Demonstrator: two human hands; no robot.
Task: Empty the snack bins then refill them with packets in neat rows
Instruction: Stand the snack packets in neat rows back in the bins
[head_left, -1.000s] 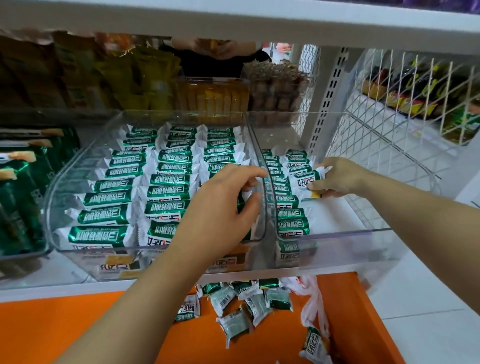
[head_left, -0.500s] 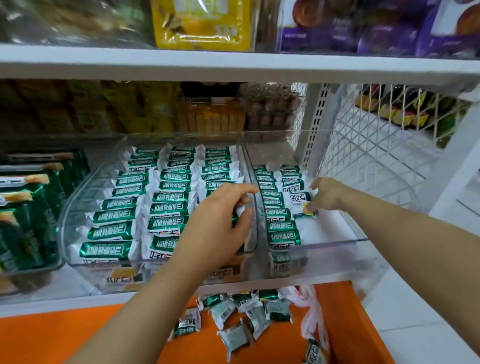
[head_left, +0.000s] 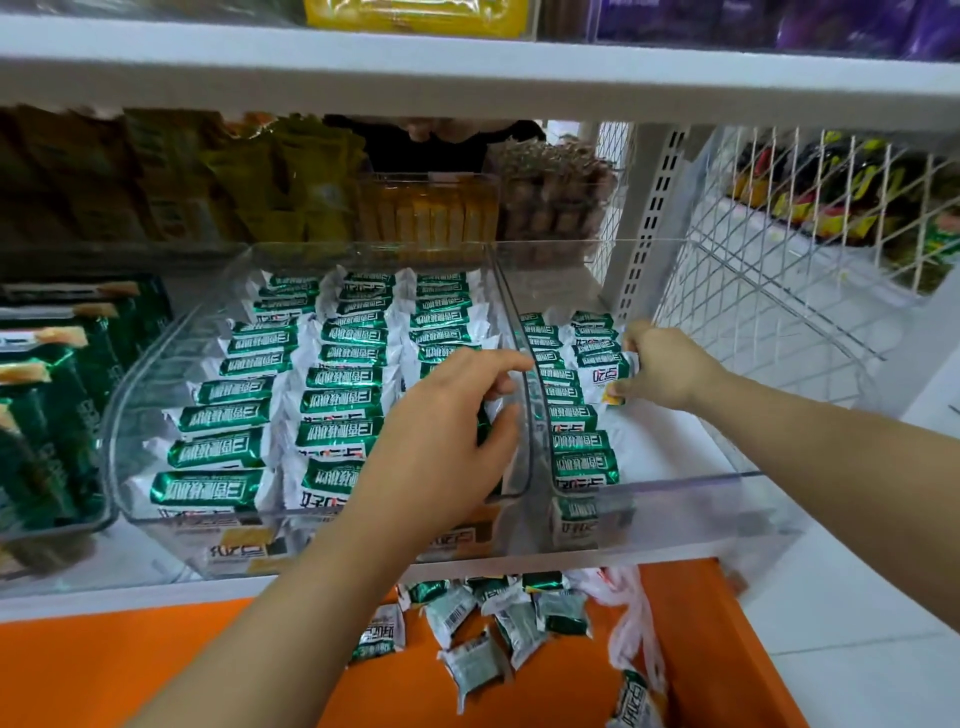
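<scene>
White shop shelving (head_left: 467, 78) frames two clear bins as the right hand (head_left: 670, 369), at 2 o'clock, pinches a packet (head_left: 605, 376), apparently to extend the second row in the right bin (head_left: 675, 488), while the left hand (head_left: 441, 441) curls over the full left bin (head_left: 135, 374), grip unclear, and spare packets (head_left: 483, 623) wait at 6 o'clock.

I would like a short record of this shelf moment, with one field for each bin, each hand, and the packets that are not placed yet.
left bin: clear, three rows of green-and-white packets
right bin: clear, one full row along its left wall, a second row begun at the back
right hand: pinches a packet at the front end of the second row
left hand: inside the left bin, fingers curled over the third row; a grip cannot be confirmed
loose packets: scattered on the orange surface below the shelf
</scene>
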